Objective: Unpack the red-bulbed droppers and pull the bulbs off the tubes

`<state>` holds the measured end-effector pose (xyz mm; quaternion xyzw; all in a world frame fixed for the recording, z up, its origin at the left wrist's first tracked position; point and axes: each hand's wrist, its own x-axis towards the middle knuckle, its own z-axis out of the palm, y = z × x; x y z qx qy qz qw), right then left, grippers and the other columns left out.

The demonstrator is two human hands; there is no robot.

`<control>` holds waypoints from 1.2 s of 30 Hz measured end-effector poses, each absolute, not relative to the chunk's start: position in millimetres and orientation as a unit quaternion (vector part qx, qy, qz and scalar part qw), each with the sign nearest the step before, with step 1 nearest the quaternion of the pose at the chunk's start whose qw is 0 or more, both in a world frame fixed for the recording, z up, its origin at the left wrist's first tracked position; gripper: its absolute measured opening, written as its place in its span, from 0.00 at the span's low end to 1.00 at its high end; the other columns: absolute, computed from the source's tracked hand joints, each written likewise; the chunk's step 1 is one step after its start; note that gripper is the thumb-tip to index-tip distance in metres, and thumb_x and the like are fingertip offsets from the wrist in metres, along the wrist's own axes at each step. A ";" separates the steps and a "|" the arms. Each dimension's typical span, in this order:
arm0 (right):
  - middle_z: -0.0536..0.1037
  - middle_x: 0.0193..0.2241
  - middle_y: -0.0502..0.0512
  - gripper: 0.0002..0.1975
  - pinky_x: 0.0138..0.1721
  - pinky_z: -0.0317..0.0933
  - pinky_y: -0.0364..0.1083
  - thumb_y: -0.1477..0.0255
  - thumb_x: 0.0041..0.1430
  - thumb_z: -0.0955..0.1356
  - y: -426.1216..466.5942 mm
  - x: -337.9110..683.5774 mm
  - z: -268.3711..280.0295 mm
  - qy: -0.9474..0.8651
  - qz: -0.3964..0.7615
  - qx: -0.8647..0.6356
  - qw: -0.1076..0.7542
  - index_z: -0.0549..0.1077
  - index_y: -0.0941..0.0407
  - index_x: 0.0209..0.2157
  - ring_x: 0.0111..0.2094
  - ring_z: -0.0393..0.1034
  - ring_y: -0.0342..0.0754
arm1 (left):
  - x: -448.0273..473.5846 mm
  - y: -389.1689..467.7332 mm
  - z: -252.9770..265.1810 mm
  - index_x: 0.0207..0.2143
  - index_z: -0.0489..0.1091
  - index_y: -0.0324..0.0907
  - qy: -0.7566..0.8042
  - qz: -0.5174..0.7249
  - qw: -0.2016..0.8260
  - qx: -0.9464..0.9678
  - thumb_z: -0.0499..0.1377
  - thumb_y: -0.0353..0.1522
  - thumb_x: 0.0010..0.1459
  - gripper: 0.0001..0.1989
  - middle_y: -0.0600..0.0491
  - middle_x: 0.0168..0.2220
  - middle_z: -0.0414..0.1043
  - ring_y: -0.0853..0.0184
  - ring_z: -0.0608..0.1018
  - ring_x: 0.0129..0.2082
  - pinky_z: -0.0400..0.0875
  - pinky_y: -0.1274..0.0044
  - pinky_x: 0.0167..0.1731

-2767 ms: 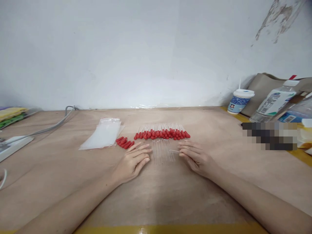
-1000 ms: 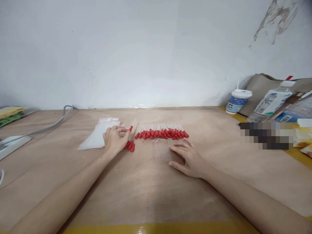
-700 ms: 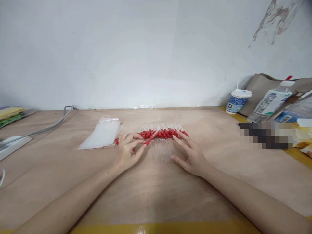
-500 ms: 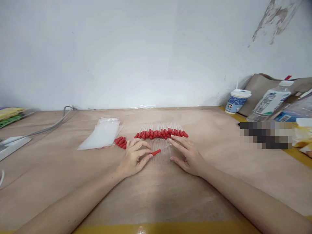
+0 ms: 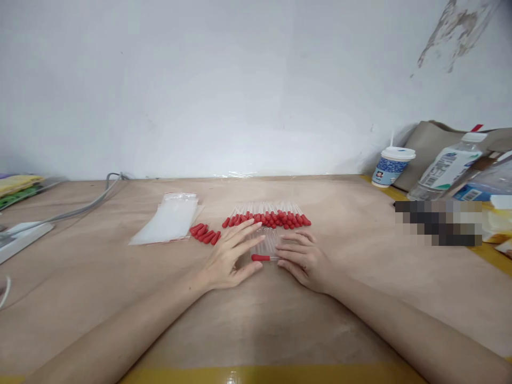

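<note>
A dropper [image 5: 261, 257] with a red rubber bulb and a clear tube lies sideways between my hands, bulb to the left. My right hand [image 5: 306, 258] pinches its tube, whose far end is hidden by the fingers. My left hand [image 5: 232, 256] is open, thumb and fingers apart around the bulb without gripping it. Bare clear tubes [image 5: 266, 242] lie just beyond the dropper, partly covered by my fingers. Farther back sits a row of red-bulbed droppers [image 5: 276, 217], tubes pointing at the wall. Several loose red bulbs [image 5: 206, 234] rest left of my left hand.
Clear zip bags [image 5: 168, 218] are stacked at the left. A grey cable [image 5: 94, 202] runs to a white power strip [image 5: 28, 240]. At the right stand a paper cup [image 5: 392, 166], a plastic bottle [image 5: 446, 168] and a beige bag [image 5: 424, 141].
The red bulb was held in my left fingers; my left hand has let go and spread. The bulb now sits on a tube, lower and level, with my right fingers closed on the tube.
</note>
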<state>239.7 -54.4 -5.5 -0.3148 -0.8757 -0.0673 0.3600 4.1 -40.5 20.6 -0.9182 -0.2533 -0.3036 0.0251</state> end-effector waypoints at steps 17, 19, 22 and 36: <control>0.77 0.39 0.52 0.09 0.51 0.56 0.52 0.72 0.58 0.63 -55.9 229.5 -9.0 -0.892 -0.054 -0.252 0.372 0.70 0.55 0.41 0.44 0.68 0.46 | 19.8 -47.6 6.8 0.39 0.69 0.39 -0.183 -0.327 0.088 -0.923 0.54 0.29 0.58 0.08 0.51 0.41 0.74 0.66 0.72 0.47 0.61 0.68 0.53; 0.77 0.39 0.54 0.09 0.51 0.59 0.49 0.74 0.58 0.63 -55.5 229.4 -9.6 -0.895 -0.049 -0.223 0.384 0.70 0.57 0.41 0.44 0.69 0.45 | 19.2 -48.6 7.5 0.39 0.69 0.39 -0.178 -0.321 0.084 -0.926 0.54 0.28 0.57 0.08 0.52 0.41 0.74 0.66 0.72 0.48 0.60 0.68 0.54; 0.76 0.38 0.58 0.07 0.50 0.61 0.47 0.76 0.57 0.63 -56.9 229.1 -8.3 -0.896 -0.047 -0.193 0.397 0.70 0.59 0.38 0.43 0.69 0.44 | 18.0 -51.0 8.5 0.38 0.69 0.39 -0.175 -0.311 0.072 -0.931 0.54 0.28 0.57 0.07 0.52 0.40 0.75 0.65 0.71 0.49 0.59 0.67 0.55; 0.76 0.30 0.55 0.06 0.51 0.62 0.46 0.76 0.59 0.61 -63.5 231.9 -3.3 -0.913 -0.068 -0.190 0.353 0.69 0.59 0.32 0.40 0.71 0.44 | 10.7 -56.4 13.4 0.37 0.70 0.40 -0.187 -0.297 -0.018 -0.936 0.51 0.28 0.58 0.09 0.50 0.38 0.75 0.63 0.70 0.50 0.63 0.68 0.52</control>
